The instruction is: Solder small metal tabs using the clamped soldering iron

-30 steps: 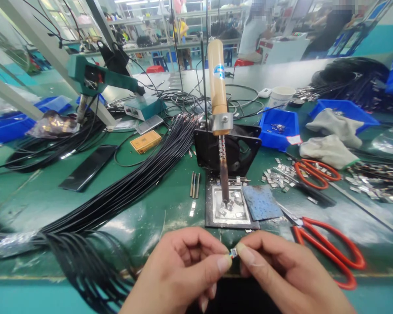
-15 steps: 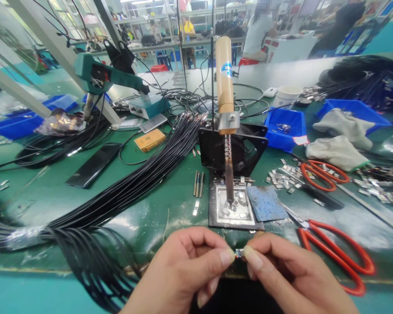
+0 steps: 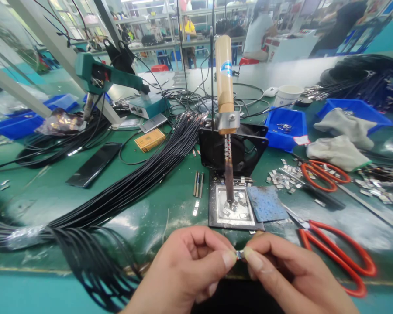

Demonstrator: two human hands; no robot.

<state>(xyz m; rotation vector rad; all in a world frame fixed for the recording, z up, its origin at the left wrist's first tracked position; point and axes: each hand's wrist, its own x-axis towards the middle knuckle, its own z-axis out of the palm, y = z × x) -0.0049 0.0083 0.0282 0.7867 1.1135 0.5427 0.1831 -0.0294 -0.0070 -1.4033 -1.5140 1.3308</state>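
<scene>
Low in the middle of the head view, a small silvery metal connector (image 3: 239,254) shows between my fingertips, with a speck of colour on its left side. My left hand (image 3: 191,266) pinches its left end between thumb and forefinger. On the other end, the thumb and forefinger of my right hand (image 3: 278,266) are closed. Most of the piece is covered by the fingers. Just beyond stands a wooden-handled soldering iron (image 3: 225,78), clamped upright with its tip down over a square metal tray (image 3: 218,218) of small metal pieces. A blue sponge (image 3: 267,203) lies beside the tray.
Red-handled scissors (image 3: 342,248) lie right of my right hand, a second pair (image 3: 321,174) farther back. A thick bundle of black cables (image 3: 131,187) runs across the left. Behind the iron are a black fan (image 3: 249,148) and a blue bin (image 3: 284,120). People sit in the background.
Both hands stay in nearly the same place. The left fingertips shift very slightly to the right, and the connector looks a little turned between the fingers.
</scene>
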